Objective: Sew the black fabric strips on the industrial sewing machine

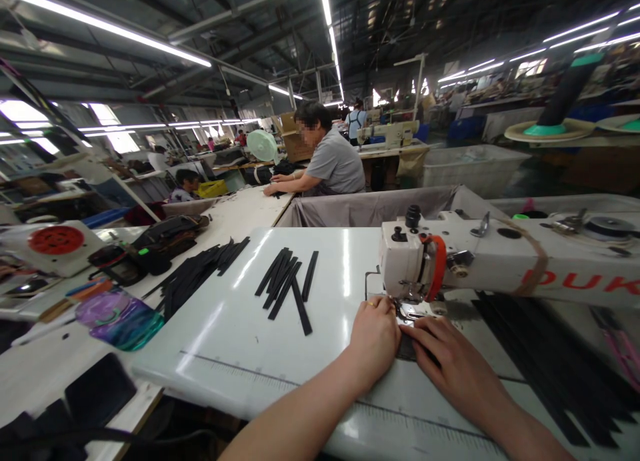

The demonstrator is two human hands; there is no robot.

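At the presser foot (pixel 411 311) of a white sewing machine (pixel 400 261), both my hands work close together. My left hand (pixel 377 338) is closed, its fingers curled just left of the foot, and what they pinch is hidden. My right hand (pixel 453 354) lies just right of and below the foot, its fingers together on a black strip (pixel 406 349). That strip shows only in part between the hands. Several short black strips (pixel 287 284) lie loosely piled on the tabletop (pixel 220 341) to the left.
Long black strips (pixel 550 368) lie right of the machine, near pink-handled scissors (pixel 620 341). Another dark pile (pixel 195 278) rests at the left edge, by a purple-and-teal pouch (pixel 120 318). A ruler scale (pixel 240 368) runs along the front. A co-worker (pixel 333 158) sits ahead.
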